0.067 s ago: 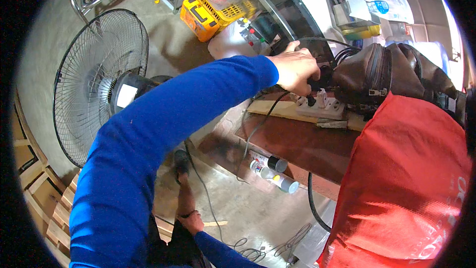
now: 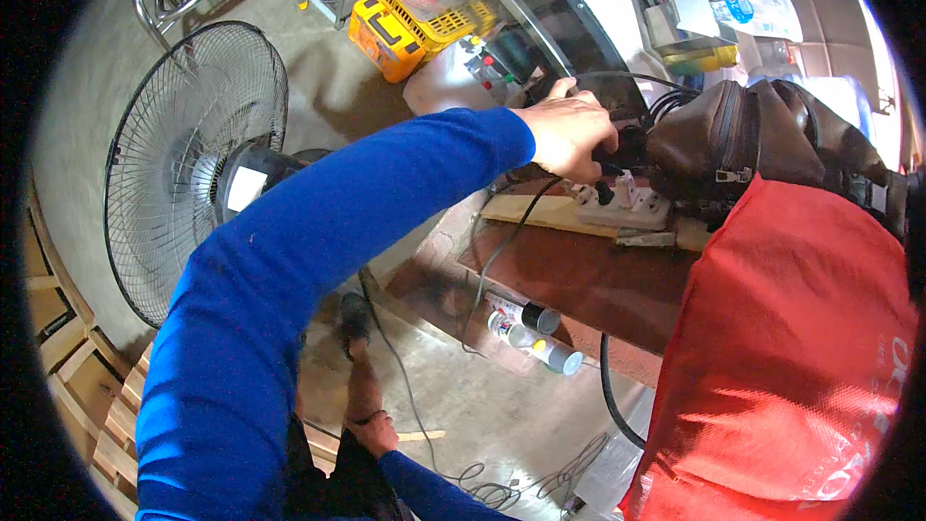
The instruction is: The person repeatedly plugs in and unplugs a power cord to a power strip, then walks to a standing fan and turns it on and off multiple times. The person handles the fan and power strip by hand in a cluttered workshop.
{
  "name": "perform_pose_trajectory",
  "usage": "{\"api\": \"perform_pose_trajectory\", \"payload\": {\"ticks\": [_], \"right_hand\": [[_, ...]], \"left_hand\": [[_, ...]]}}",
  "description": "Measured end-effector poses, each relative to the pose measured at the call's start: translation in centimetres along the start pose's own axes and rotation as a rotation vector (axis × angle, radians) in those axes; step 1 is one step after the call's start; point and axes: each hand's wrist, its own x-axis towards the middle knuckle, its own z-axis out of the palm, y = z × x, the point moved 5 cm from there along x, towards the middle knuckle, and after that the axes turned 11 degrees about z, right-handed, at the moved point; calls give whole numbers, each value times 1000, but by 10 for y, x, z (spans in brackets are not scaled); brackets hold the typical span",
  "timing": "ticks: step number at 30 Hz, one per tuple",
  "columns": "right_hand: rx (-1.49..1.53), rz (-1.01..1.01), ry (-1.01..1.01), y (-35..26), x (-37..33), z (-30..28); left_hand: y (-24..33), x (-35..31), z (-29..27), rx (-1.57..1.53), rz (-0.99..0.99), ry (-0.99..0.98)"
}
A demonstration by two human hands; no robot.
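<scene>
White plastic power strip [image 2: 646, 208] — on a reddish-brown ledge [image 2: 588, 259], beside a pale wooden strip [image 2: 540, 214]; a black plug [image 2: 605, 195] and a white plug [image 2: 628, 191] sit in it. Left hand [image 2: 576, 132], blue-sleeved, is just beyond the plugs, fingers bent; cannot tell whether it is clamped on anything, fingertips partly hidden. Right hand [image 2: 378, 436] rests low against the person's bare leg [image 2: 360, 381], well apart from the left; its grip cannot be made out. Thin black cable [image 2: 503, 249] runs from near the left hand down past the ledge. Right of the strip: brown leather bag [image 2: 709, 135] with zips; nearer, large red fabric item [image 2: 772, 328] with pale lettering. Below the ledge, two cylindrical cans [image 2: 526, 312] lie side by side — one black-capped, one grey-capped. Outward left: black wire-grilled fan [image 2: 198, 87]; beyond it, yellow plastic basket [image 2: 446, 29] beside a yellow-orange case [image 2: 386, 37].
</scene>
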Motion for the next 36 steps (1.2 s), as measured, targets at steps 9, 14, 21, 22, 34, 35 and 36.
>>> {"api": "perform_pose_trajectory", "payload": {"ticks": [9,14,21,22,34,35,36], "right_hand": [[161,93,0,-14,-13,-5],[283,-219,80,-25,-9,-14],[139,-842,27,30,-13,41],[235,-730,-36,47,-8,44],[826,-376,245,281,-85,35],[917,-345,185,310,-89,42],[1011,-265,297,339,-97,47]], "left_hand": [[8,-16,11,56,115,142],[35,-45,9,316,219,469],[111,-159,57,301,-86,433],[130,-182,67,162,-121,400],[262,-510,188,-28,-546,-1143],[267,-526,190,-4,-499,-1194],[275,-534,196,10,-404,-1220]]}}
